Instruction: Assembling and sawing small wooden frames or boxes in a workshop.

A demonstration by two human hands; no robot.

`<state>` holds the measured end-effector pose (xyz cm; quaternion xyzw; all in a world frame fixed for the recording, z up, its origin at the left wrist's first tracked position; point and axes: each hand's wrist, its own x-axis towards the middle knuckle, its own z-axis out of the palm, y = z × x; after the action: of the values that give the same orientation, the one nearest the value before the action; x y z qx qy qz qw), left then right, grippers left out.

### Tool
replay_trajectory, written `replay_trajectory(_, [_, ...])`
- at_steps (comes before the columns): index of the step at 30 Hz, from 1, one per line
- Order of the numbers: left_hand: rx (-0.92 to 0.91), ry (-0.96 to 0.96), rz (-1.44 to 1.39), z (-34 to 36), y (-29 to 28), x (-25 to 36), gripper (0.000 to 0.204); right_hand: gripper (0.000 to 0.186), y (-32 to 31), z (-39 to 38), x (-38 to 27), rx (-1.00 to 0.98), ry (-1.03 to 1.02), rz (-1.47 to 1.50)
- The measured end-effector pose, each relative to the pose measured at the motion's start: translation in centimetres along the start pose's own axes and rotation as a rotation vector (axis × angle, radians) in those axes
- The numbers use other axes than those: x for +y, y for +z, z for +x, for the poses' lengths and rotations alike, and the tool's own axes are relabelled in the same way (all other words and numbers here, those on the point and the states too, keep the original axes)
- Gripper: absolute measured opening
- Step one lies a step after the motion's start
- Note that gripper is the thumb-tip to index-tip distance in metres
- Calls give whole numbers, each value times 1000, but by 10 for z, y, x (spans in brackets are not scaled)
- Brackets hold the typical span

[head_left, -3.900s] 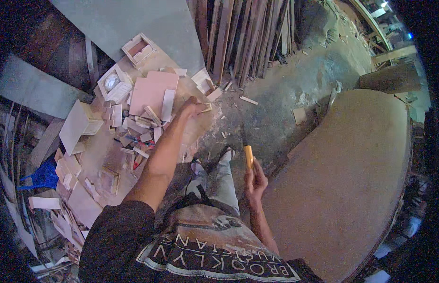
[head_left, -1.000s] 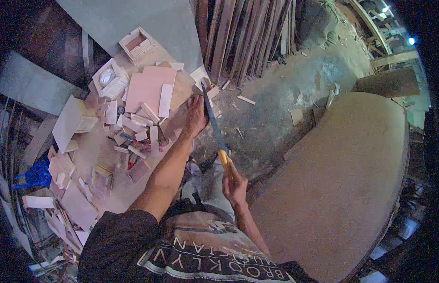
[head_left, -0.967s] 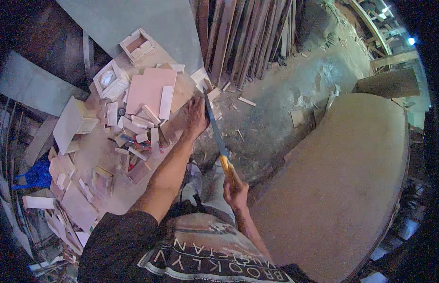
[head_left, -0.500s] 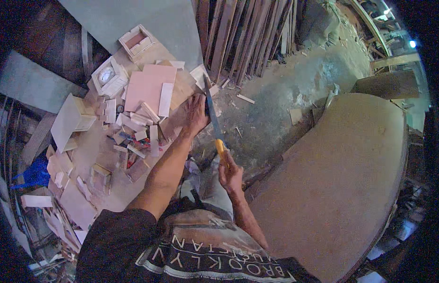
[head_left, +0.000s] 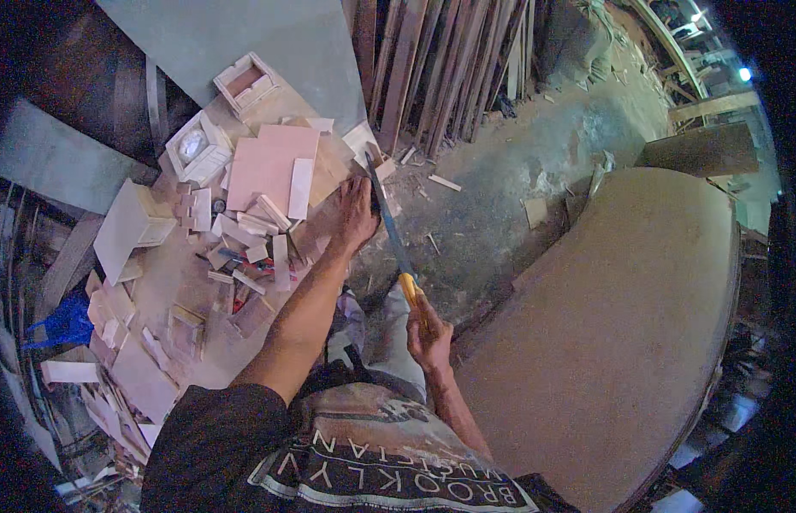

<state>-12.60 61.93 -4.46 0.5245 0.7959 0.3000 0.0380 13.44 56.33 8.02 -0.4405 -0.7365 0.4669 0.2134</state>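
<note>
The step in hand looks like a saw cut at the near right edge of the bench: the right hand has its fingers wrapped round the yellow handle of a handsaw, closed on it with no gap that shows, in front of the person's legs. The saw slants up and leftward from that grip, its dark blade passing just beside the left hand, and its tip reaches toward a pale wooden piece at the bench corner; whether tip and piece touch I cannot tell. The left hand lies palm down at the bench edge, its fingers bent and close together, apparently bracing something for the blade; what they press on is hidden beneath them, so I cannot tell how far they are closed or on what. Beyond that hand, a pink panel lies on the bench with a pale strip on it, and a heap of small offcuts is nearby. As I judge it, the next move calls for a firm left hand, fingertips clear of the teeth, and long, even strokes from the right arm along the blade's own line.
</note>
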Motion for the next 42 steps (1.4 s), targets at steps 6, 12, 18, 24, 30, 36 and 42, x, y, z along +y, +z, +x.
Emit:
replay_trajectory(6, [30, -19, -16, 1, -3, 4, 69, 41, 9, 2, 5, 114, -293, -49])
replay_trajectory(12, [10, 20, 97, -2, -2, 0, 69, 39, 14, 7, -3, 47, -21, 113])
replay_trajectory(18, [-47, -44, 87, 1, 3, -1, 67, 42, 12, 13, 1, 3, -22, -41])
replay_trajectory(24, [-53, -19, 141, 2, 5, -5, 65, 45, 16, 17, 6, -28, 34, 112])
replay_trajectory(30, [-40, -13, 112, -7, 15, -12, 65, 40, 14, 28, -13, 69, -240, 3])
replay_trajectory(36, [36, 111, 231, -2, 23, -25, 70, 43, 20, 38, -10, -61, -70, -13])
replay_trajectory(42, [-149, -157, -22, 2, 6, -2, 68, 43, 26, 33, -4, -37, -57, 7])
